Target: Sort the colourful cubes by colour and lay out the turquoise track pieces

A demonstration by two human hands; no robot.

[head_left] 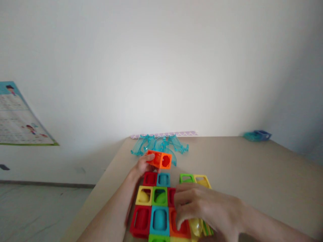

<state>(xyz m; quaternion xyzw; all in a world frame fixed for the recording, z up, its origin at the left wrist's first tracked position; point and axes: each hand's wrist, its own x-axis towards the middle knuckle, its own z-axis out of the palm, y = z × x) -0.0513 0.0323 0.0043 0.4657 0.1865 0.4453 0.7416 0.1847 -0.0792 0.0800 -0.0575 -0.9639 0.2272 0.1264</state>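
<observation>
My left hand (pixel 142 165) is closed on an orange block (pixel 159 159) with round-cornered openings, its thumb on the near face, raised just beyond the other blocks. My right hand (pixel 199 205) reaches over the right side of the rows of coloured blocks. Its fingers are bent and apart, with the thumb tip at a second orange block (pixel 185 232); whether they touch is unclear. Beneath and left of it are a red block (pixel 135 232), a blue block (pixel 159 232), a yellow block (pixel 138 203) and a green block (pixel 160 203). Another green block (pixel 186 175) peeks out past my right hand.
Clear blue plastic track pieces (pixel 158 144) lie at the back of the table (pixel 224 158). Behind them, a patterned strip (pixel 166 134) runs along the wall. A dark blue container (pixel 262 135) stands in the far right corner. A poster (pixel 22 117) hangs at left.
</observation>
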